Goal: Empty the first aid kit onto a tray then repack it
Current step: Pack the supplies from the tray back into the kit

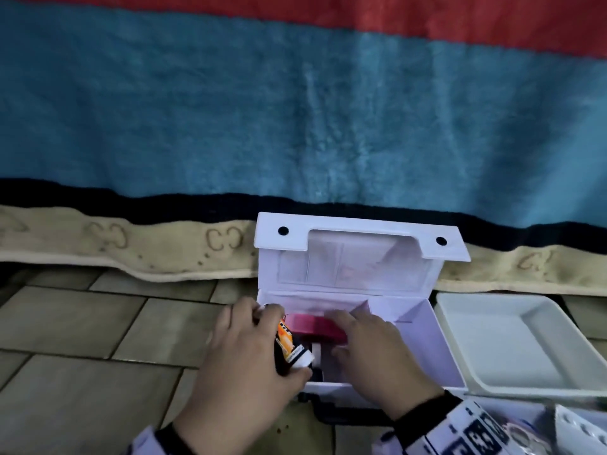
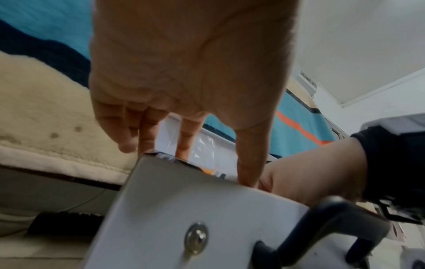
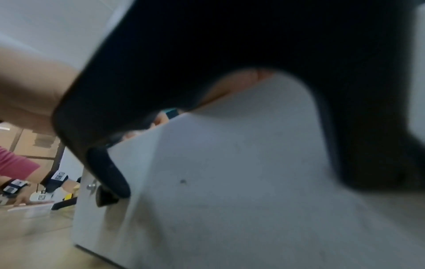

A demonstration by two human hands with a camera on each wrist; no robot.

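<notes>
Orange-labelled box (image 1: 289, 343) is clamped in my left hand (image 1: 244, 353), long axis toward twelve o'clock; my right hand (image 1: 371, 349) rests flat-fingered at three o'clock on the pink roll (image 1: 312, 325) inside the kit (image 1: 437, 343).

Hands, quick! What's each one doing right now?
Left hand: fingers curled round an orange-and-black packet.
Right hand: fingers reach into the first aid kit by the pink roll; grip unclear.

I saw dim, soft light in head view, no hard shadows. Blanket (image 1: 295, 110) looked smeared, edges bent. Both hands blurry. Left wrist view brighter near ceiling (image 2: 356, 36); left hand (image 2: 184, 72) huge, soft. Right wrist view mostly blocked by dark, fuzzy strap (image 3: 253, 54); white box (image 3: 230, 182) grey, out of focus.
</notes>
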